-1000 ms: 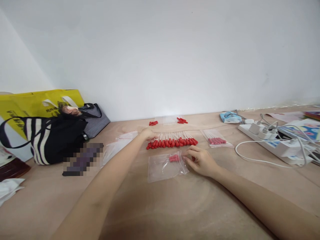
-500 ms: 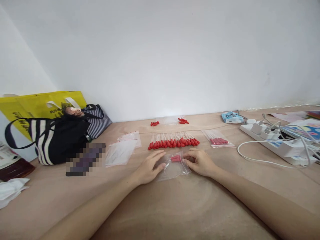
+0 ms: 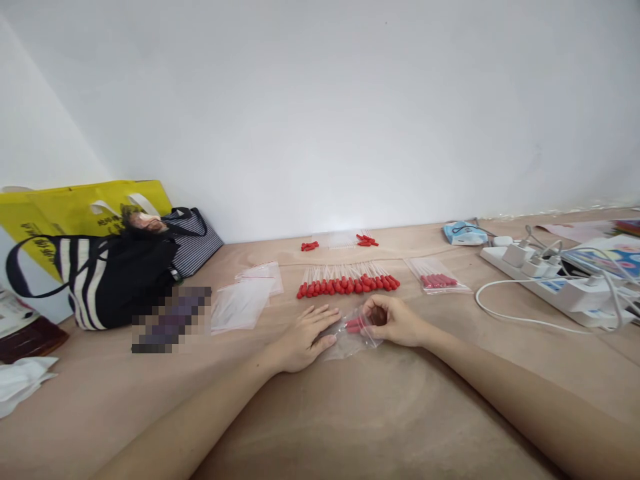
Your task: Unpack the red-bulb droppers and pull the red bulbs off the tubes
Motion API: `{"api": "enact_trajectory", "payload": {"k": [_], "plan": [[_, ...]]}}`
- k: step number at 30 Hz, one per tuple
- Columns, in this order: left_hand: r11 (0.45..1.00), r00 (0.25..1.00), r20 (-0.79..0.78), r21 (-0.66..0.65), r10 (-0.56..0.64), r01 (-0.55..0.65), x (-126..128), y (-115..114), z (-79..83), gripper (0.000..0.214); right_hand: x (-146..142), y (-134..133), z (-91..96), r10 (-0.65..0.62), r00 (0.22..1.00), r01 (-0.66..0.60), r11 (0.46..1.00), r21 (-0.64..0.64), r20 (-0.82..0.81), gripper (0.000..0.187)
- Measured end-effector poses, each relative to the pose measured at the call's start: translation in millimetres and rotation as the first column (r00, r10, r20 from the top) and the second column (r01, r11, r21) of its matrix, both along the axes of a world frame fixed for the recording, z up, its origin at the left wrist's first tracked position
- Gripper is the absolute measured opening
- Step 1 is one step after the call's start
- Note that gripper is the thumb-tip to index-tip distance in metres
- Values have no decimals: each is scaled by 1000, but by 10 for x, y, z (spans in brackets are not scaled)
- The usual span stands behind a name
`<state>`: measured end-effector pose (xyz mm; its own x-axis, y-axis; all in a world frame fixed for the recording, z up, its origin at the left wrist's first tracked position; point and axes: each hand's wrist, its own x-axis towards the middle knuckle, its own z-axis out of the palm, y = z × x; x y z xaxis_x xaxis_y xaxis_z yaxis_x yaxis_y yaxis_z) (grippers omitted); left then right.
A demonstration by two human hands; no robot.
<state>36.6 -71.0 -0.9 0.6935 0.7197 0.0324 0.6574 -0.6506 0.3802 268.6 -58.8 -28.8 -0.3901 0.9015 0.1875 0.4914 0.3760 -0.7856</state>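
A small clear zip bag [image 3: 353, 333] with a few red-bulbed droppers inside lies on the tan table in front of me. My left hand [image 3: 303, 335] rests flat on the bag's left part, fingers stretched out. My right hand [image 3: 393, 319] is curled at the bag's right end, fingers pinching the bag by its mouth. Just beyond the hands lies a row of several loose red-bulbed droppers [image 3: 348, 284].
A filled bag of droppers [image 3: 437, 279] lies to the right, empty clear bags [image 3: 246, 297] to the left. More red pieces [image 3: 365, 241] sit near the wall. A power strip with plugs and a white cable [image 3: 545, 280] is at right; striped bags [image 3: 107, 275] at left.
My left hand came back from the row of droppers and settled flat on the bag. The right hand curled tighter at the bag's right end, and the bag shifted slightly.
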Motion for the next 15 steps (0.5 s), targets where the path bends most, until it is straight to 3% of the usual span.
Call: {"api": "enact_trajectory", "payload": {"k": [3, 7, 12, 15], "plan": [[1000, 1000, -6, -3, 5, -5, 2, 4, 4, 45, -11, -12, 25, 23, 1000, -23, 1000, 4, 20, 33], [1000, 1000, -21, -4, -3, 3, 0, 8, 13, 45, -11, -48, 89, 68, 997, -68, 998, 1, 41, 19], [1000, 999, -35, 1, 5, -5, -6, 10, 18, 45, 125, -68, 126, 91, 991, -104, 986, -132, -102, 21], [1000, 999, -33, 7, -2, 2, -9, 17, 12, 45, 291, -44, 174, 102, 962, -174, 943, -284, -252, 27]]}}
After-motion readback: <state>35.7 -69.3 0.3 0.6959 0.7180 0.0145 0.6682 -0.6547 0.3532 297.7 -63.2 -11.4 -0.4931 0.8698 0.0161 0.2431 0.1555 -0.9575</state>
